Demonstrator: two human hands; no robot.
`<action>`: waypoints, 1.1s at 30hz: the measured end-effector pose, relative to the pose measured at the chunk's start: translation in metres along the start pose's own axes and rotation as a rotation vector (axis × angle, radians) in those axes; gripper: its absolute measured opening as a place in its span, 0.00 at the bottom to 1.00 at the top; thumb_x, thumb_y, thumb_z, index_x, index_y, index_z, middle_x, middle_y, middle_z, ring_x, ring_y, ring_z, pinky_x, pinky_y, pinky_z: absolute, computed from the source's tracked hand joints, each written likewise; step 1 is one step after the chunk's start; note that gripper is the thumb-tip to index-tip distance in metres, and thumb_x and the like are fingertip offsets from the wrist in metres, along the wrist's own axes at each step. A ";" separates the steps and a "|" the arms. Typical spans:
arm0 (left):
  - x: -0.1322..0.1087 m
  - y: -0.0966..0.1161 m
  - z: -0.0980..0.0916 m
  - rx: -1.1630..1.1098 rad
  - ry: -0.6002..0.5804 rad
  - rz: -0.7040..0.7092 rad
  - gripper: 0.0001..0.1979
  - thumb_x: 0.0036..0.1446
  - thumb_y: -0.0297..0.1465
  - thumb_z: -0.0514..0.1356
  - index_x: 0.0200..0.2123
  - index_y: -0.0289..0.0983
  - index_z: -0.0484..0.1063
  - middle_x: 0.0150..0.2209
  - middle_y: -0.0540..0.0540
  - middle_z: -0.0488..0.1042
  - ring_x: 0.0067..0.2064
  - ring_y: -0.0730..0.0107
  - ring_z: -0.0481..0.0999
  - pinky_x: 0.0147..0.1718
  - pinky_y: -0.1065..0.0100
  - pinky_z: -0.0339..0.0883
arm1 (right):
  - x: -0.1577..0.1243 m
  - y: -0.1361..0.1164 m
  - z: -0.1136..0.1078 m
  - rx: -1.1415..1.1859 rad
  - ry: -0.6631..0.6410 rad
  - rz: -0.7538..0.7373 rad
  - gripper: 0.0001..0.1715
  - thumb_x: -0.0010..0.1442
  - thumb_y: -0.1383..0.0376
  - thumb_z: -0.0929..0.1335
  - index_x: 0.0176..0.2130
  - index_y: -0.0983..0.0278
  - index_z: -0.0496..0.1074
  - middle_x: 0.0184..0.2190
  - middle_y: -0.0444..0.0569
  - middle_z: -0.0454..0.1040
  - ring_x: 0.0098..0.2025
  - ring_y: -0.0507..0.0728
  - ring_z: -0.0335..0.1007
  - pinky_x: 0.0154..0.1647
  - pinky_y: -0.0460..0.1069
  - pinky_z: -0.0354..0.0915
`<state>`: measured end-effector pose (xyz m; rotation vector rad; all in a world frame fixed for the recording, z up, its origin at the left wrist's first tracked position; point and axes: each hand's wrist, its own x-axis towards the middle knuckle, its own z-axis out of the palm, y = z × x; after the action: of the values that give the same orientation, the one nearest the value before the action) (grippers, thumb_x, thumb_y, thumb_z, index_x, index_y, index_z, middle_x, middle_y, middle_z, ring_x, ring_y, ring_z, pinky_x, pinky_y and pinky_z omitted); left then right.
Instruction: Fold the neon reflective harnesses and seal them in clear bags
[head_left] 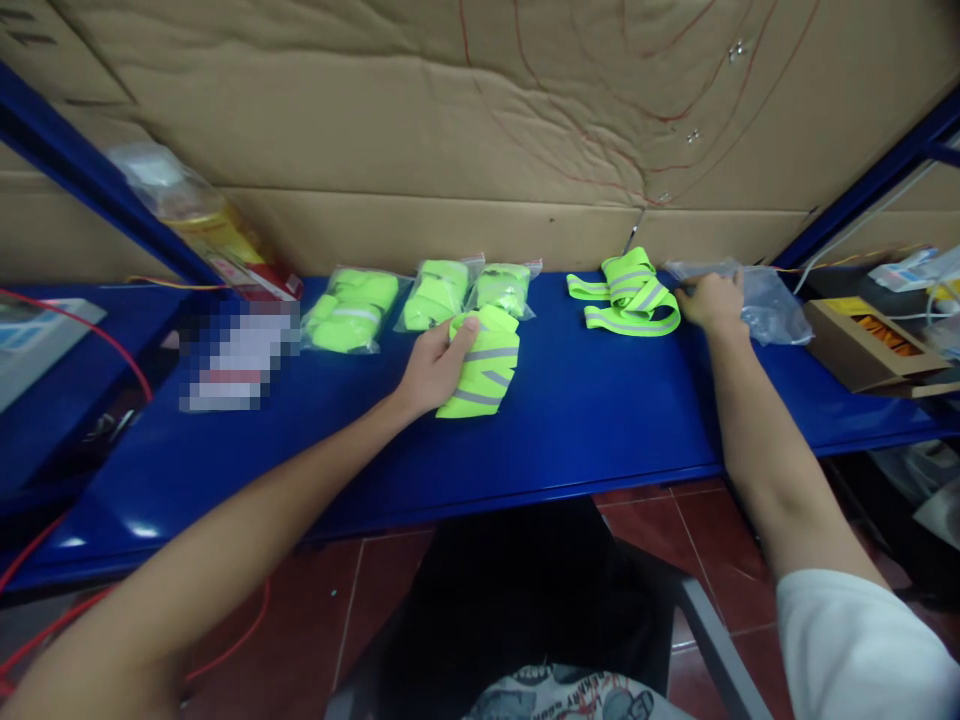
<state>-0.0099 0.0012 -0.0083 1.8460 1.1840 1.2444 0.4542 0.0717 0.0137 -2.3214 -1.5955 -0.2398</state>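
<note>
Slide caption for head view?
Left hand grips a folded neon reflective band on the blue shelf; right hand touches a clear bag beside a loose band.

Left hand (435,365) gripping, fingers curled, right hand (712,300) (palm down) outstretched

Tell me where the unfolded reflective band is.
Head view: unfolded reflective band lies right of centre on the blue shelf, just left of the right hand.

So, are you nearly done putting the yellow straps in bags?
About halfway, it seems. Done: three bagged straps lie at the back of the blue shelf. In hand: the left hand grips a folded strap, and the right hand rests on an empty clear bag. Left: one loose strap, unfolded and unbagged.
</note>
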 end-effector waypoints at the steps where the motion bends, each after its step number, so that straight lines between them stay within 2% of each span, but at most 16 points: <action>1: 0.000 0.000 0.000 -0.002 0.000 0.008 0.30 0.69 0.58 0.57 0.26 0.40 0.65 0.25 0.50 0.69 0.28 0.69 0.65 0.28 0.66 0.62 | 0.001 -0.004 -0.002 -0.003 0.034 0.007 0.15 0.66 0.67 0.74 0.48 0.75 0.85 0.46 0.74 0.83 0.52 0.64 0.78 0.70 0.65 0.48; 3: 0.000 0.001 0.000 -0.007 0.001 0.021 0.30 0.70 0.58 0.56 0.26 0.40 0.65 0.25 0.50 0.69 0.28 0.69 0.65 0.27 0.66 0.62 | 0.004 -0.013 -0.011 0.021 0.182 0.015 0.18 0.68 0.66 0.72 0.53 0.74 0.84 0.50 0.77 0.82 0.57 0.66 0.76 0.68 0.66 0.48; 5: -0.001 0.001 0.000 0.000 0.000 0.023 0.30 0.70 0.58 0.56 0.26 0.40 0.65 0.24 0.50 0.68 0.28 0.69 0.65 0.27 0.66 0.61 | 0.001 -0.022 -0.023 0.093 0.398 -0.022 0.18 0.71 0.66 0.70 0.54 0.70 0.84 0.52 0.74 0.83 0.59 0.68 0.73 0.65 0.68 0.50; 7: 0.000 0.001 0.000 0.025 0.005 0.023 0.31 0.70 0.59 0.55 0.25 0.40 0.63 0.24 0.51 0.66 0.27 0.69 0.64 0.26 0.66 0.60 | -0.011 -0.036 -0.035 0.198 0.557 -0.165 0.18 0.73 0.65 0.68 0.55 0.65 0.84 0.54 0.69 0.83 0.60 0.69 0.73 0.63 0.68 0.54; 8: 0.000 0.001 0.000 0.038 0.010 0.027 0.32 0.71 0.59 0.55 0.25 0.41 0.61 0.23 0.51 0.65 0.27 0.69 0.63 0.26 0.65 0.59 | -0.020 -0.046 -0.039 0.257 0.586 -0.280 0.19 0.74 0.64 0.66 0.55 0.65 0.83 0.56 0.67 0.83 0.60 0.69 0.73 0.63 0.68 0.56; 10: 0.000 0.002 -0.001 0.051 0.008 0.042 0.33 0.72 0.59 0.52 0.24 0.41 0.59 0.22 0.51 0.62 0.26 0.69 0.61 0.25 0.64 0.56 | -0.046 -0.070 -0.041 0.395 0.550 -0.589 0.20 0.76 0.62 0.64 0.57 0.64 0.82 0.58 0.65 0.82 0.61 0.67 0.76 0.63 0.65 0.62; 11: -0.001 0.002 -0.001 0.051 -0.005 0.054 0.33 0.73 0.60 0.50 0.24 0.41 0.58 0.22 0.51 0.61 0.26 0.69 0.60 0.25 0.64 0.55 | -0.060 -0.084 -0.039 0.457 0.472 -0.720 0.21 0.76 0.62 0.64 0.61 0.63 0.80 0.61 0.62 0.81 0.63 0.67 0.76 0.64 0.64 0.64; 13: -0.001 0.005 -0.002 0.041 -0.054 0.078 0.34 0.74 0.60 0.47 0.24 0.41 0.58 0.22 0.50 0.62 0.25 0.69 0.60 0.25 0.63 0.55 | -0.089 -0.112 -0.030 0.585 0.331 -0.850 0.22 0.75 0.62 0.66 0.63 0.59 0.78 0.60 0.57 0.82 0.57 0.65 0.81 0.59 0.62 0.71; 16: -0.004 0.010 -0.002 0.025 -0.152 0.097 0.33 0.74 0.59 0.46 0.24 0.41 0.59 0.23 0.50 0.63 0.26 0.69 0.61 0.26 0.63 0.57 | -0.119 -0.145 -0.012 0.751 0.076 -0.838 0.34 0.72 0.59 0.70 0.72 0.59 0.68 0.55 0.53 0.85 0.43 0.62 0.84 0.45 0.57 0.77; 17: -0.004 0.012 -0.001 0.019 -0.187 0.099 0.33 0.74 0.59 0.46 0.25 0.41 0.59 0.23 0.50 0.64 0.26 0.69 0.61 0.26 0.64 0.57 | -0.125 -0.152 -0.007 0.814 0.015 -0.801 0.34 0.70 0.57 0.71 0.72 0.58 0.68 0.52 0.52 0.86 0.40 0.61 0.83 0.41 0.56 0.77; 19: -0.006 0.015 0.000 0.003 -0.257 0.096 0.32 0.75 0.58 0.47 0.26 0.41 0.62 0.24 0.50 0.65 0.26 0.69 0.62 0.27 0.64 0.57 | -0.130 -0.161 0.001 0.923 -0.076 -0.719 0.27 0.69 0.52 0.73 0.63 0.58 0.78 0.47 0.50 0.88 0.37 0.59 0.82 0.37 0.54 0.76; 22: -0.005 0.016 0.003 -0.025 -0.322 0.072 0.32 0.75 0.57 0.48 0.27 0.40 0.66 0.24 0.50 0.68 0.27 0.69 0.65 0.27 0.65 0.58 | -0.130 -0.166 0.003 1.104 -0.170 -0.596 0.21 0.66 0.47 0.74 0.46 0.60 0.86 0.42 0.50 0.88 0.38 0.59 0.83 0.40 0.55 0.78; 26: -0.003 0.016 0.005 -0.042 -0.329 0.040 0.32 0.73 0.57 0.52 0.26 0.40 0.67 0.23 0.51 0.66 0.26 0.70 0.64 0.26 0.66 0.57 | -0.135 -0.172 -0.002 1.324 -0.240 -0.507 0.19 0.63 0.49 0.77 0.41 0.61 0.87 0.37 0.50 0.87 0.37 0.59 0.83 0.42 0.56 0.79; 30: -0.003 0.018 0.006 -0.090 -0.374 0.073 0.30 0.72 0.56 0.55 0.29 0.38 0.73 0.24 0.51 0.67 0.26 0.72 0.63 0.25 0.68 0.56 | -0.143 -0.176 -0.005 1.293 -0.188 -0.658 0.10 0.60 0.56 0.79 0.38 0.59 0.88 0.36 0.50 0.86 0.35 0.57 0.79 0.38 0.53 0.75; 33: -0.005 0.020 0.005 -0.099 -0.404 0.152 0.27 0.72 0.53 0.57 0.35 0.36 0.78 0.24 0.52 0.70 0.24 0.74 0.64 0.24 0.70 0.57 | -0.146 -0.176 -0.004 1.301 -0.264 -0.683 0.09 0.57 0.57 0.80 0.38 0.59 0.89 0.32 0.49 0.85 0.31 0.55 0.76 0.34 0.51 0.73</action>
<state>0.0003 -0.0113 0.0046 2.0195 0.7620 0.9260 0.2373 -0.0001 -0.0002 -0.8205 -1.7634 0.7663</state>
